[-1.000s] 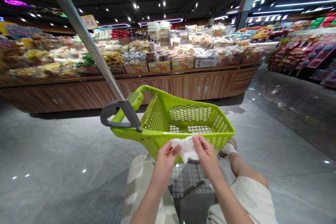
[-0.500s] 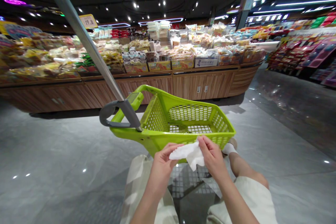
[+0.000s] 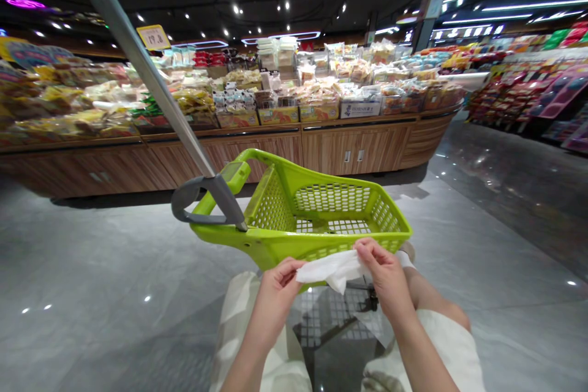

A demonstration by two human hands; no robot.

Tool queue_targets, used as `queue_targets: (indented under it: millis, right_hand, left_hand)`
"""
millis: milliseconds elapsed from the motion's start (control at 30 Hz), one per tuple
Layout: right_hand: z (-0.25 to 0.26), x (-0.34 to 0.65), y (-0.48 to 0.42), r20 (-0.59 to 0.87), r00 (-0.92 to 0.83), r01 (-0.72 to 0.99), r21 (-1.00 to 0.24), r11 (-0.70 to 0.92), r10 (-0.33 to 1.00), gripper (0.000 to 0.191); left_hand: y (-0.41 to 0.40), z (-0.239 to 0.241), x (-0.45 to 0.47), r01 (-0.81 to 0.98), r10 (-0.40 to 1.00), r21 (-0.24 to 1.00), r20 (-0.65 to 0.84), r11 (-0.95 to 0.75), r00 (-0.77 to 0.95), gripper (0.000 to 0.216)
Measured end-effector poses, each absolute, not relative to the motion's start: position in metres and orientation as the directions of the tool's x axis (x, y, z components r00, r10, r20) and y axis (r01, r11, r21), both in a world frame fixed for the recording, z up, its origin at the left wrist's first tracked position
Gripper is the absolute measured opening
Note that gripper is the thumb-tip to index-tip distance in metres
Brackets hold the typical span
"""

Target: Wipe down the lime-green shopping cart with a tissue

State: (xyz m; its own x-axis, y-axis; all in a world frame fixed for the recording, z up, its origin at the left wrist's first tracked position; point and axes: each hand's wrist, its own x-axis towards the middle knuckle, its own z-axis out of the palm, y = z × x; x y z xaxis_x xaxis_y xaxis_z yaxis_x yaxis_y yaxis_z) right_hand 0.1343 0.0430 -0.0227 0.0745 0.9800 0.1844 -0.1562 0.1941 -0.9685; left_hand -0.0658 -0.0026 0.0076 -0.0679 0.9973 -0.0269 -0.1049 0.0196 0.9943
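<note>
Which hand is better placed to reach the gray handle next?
Probably the left hand: it is nearer the gray handle, though pinching the white tissue; the right hand, pinching it too, is farther off.

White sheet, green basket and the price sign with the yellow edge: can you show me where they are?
White sheet [image 3: 333, 267]: head view, on its middle.
Green basket [image 3: 280, 249]: head view, on its near side wall.
Price sign [image 3: 154, 38]: head view, on its face.

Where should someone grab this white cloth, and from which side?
Probably pinch the loose fold of the white cloth, coming from below: it droops free near the middle, while the left hand and right hand hold opposite ends, and the green basket stands just beyond.
</note>
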Motion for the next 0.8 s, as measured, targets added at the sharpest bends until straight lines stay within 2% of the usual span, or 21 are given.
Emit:
queue_targets:
  millis: [67,167,267,333,367,400,467,533,567,700,800]
  right_hand:
    - [-0.024,0.131,0.040,0.048,0.040,-0.299,-0.953,0.057,0.998,0.043]
    - [-0.021,0.131,0.034,-0.101,-0.201,-0.402,-0.899,-0.176,0.974,0.047]
    - [-0.015,0.143,0.033,-0.165,-0.565,-0.217,-0.915,-0.339,0.808,0.049]
    - [-0.014,0.154,0.035,-0.219,-0.733,-0.039,-0.932,-0.361,0.644,0.047]
    - [-0.015,0.159,0.036,-0.236,-0.757,0.003,-0.934,-0.357,0.610,0.045]
    - [-0.017,0.163,0.037,-0.237,-0.734,-0.008,-0.934,-0.357,0.636,0.042]
    - [-0.023,0.168,0.037,-0.203,-0.555,-0.173,-0.921,-0.350,0.807,0.039]
    - [-0.029,0.166,0.034,-0.190,-0.300,-0.360,-0.885,-0.296,0.935,0.042]
    - [-0.032,0.164,0.031,-0.190,-0.236,-0.400,-0.875,-0.273,0.953,0.046]
    - [-0.031,0.154,0.019,-0.215,-0.343,-0.288,-0.903,-0.320,0.914,0.047]
    - [-0.027,0.155,0.015,-0.260,-0.306,-0.283,-0.894,-0.348,0.916,0.044]
  left_hand:
    - [-0.006,0.007,-0.063,-0.218,0.995,0.976,-0.023,0.002,-0.092,0.021]
    - [-0.011,0.008,-0.056,-0.451,0.984,0.892,-0.087,0.007,-0.157,0.032]
    - [-0.011,0.010,-0.055,-0.505,0.958,0.861,-0.193,0.061,-0.213,0.041]
    - [-0.009,0.011,-0.058,-0.390,0.958,0.919,-0.158,0.054,-0.240,0.039]
    - [-0.009,0.010,-0.061,-0.293,0.964,0.956,-0.105,0.029,-0.246,0.036]
    - [-0.008,0.009,-0.064,-0.187,0.969,0.982,-0.046,0.000,-0.241,0.034]
    - [-0.008,0.006,-0.067,-0.029,0.979,0.999,0.021,-0.028,-0.201,0.034]
    - [-0.009,0.002,-0.066,-0.006,0.986,1.000,0.006,-0.007,-0.169,0.036]
    - [-0.010,0.000,-0.065,-0.037,0.986,0.999,-0.018,0.011,-0.168,0.036]
    - [-0.012,-0.002,-0.059,-0.227,0.972,0.970,-0.137,0.091,-0.192,0.039]
    - [-0.013,-0.001,-0.062,-0.312,0.960,0.935,-0.227,0.167,-0.165,0.040]
